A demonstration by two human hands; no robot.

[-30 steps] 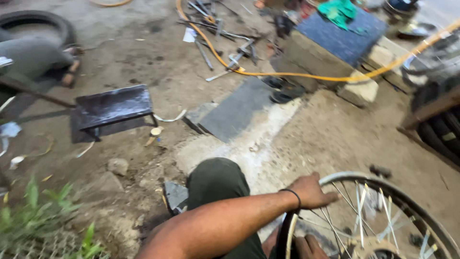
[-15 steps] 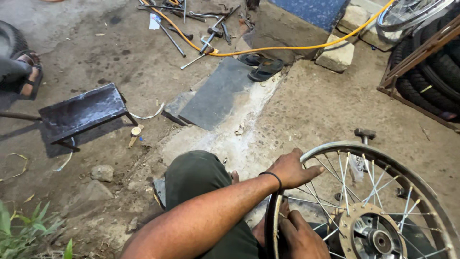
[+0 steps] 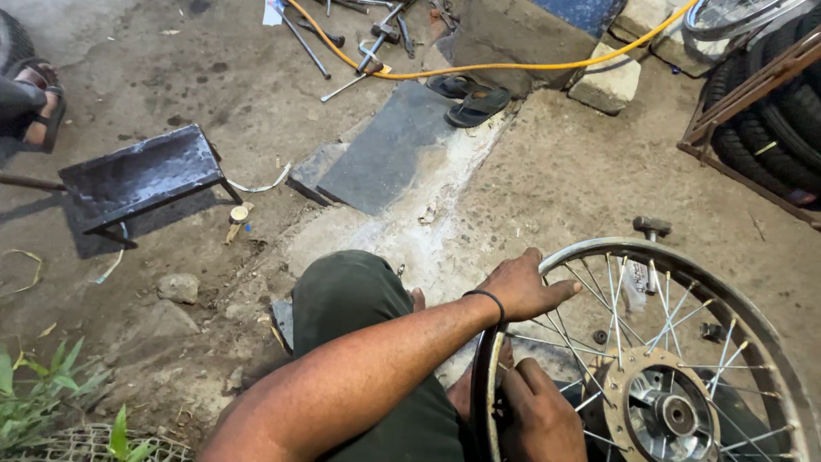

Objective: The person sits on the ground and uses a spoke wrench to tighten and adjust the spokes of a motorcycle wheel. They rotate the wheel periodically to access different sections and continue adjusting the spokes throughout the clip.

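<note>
A spoked metal wheel rim [image 3: 684, 257] with a grey hub [image 3: 667, 415] lies low on the ground at the lower right. A black rubber band [image 3: 479, 385] runs along its left edge. My left hand [image 3: 522, 289], with a black band on the wrist, lies flat on the top left of the rim, fingers stretched out. My right hand [image 3: 534, 415] is curled over the rim's left edge beside the rubber, among the spokes. My knee in dark green trousers [image 3: 351, 295] is just left of the wheel.
A black metal stool [image 3: 141, 175] stands at left, a grey slab [image 3: 389, 150] and dark sandals [image 3: 470, 98] beyond. A yellow hose [image 3: 513, 65], loose tools [image 3: 359, 43], a concrete block [image 3: 607, 81], racked tyres [image 3: 770, 120], a hammer [image 3: 650, 229] and another person's sandalled foot [image 3: 38, 107] surround me.
The view has dropped toward the wheel, so more of the rim and hub shows. My left hand stays on the rim's top left; my right hand is now seen gripping the rim's left edge.
</note>
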